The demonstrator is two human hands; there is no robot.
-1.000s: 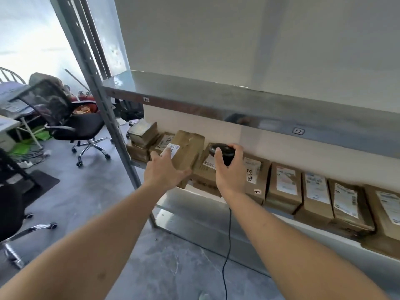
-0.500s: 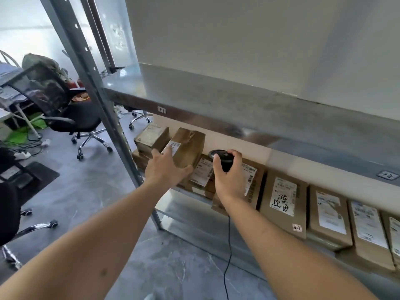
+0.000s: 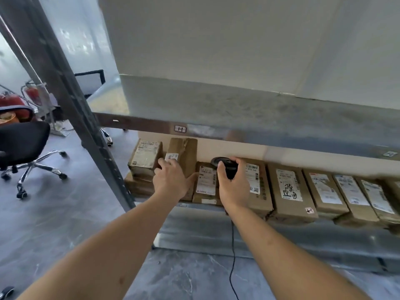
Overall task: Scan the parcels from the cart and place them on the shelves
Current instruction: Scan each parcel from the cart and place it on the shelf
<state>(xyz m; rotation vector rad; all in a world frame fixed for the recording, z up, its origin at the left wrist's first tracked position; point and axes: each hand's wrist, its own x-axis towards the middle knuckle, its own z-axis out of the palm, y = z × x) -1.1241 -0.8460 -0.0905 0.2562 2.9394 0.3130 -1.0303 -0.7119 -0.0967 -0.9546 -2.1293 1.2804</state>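
A brown cardboard parcel [image 3: 184,151] with a white label stands upright at the left end of the lower shelf [image 3: 216,207]. My left hand [image 3: 172,180] lies against its front with the thumb spread to the right and the fingers over the label. My right hand [image 3: 234,187] grips a black corded scanner [image 3: 227,167], held in front of the labelled parcels [image 3: 206,182] lying beside it. A row of several more brown parcels [image 3: 290,191] runs to the right along the same shelf. The cart is out of view.
The upper metal shelf [image 3: 238,128], tagged H, overhangs the parcels. A grey upright post [image 3: 71,100] slants down at the left. A black office chair [image 3: 23,144] and red extinguishers [image 3: 13,100] stand on the grey floor. The scanner cable [image 3: 232,256] hangs down.
The view has moved closer and lower toward the shelf. My left hand has pushed the upright parcel further back onto the shelf. My right hand still holds the scanner in about the same place.
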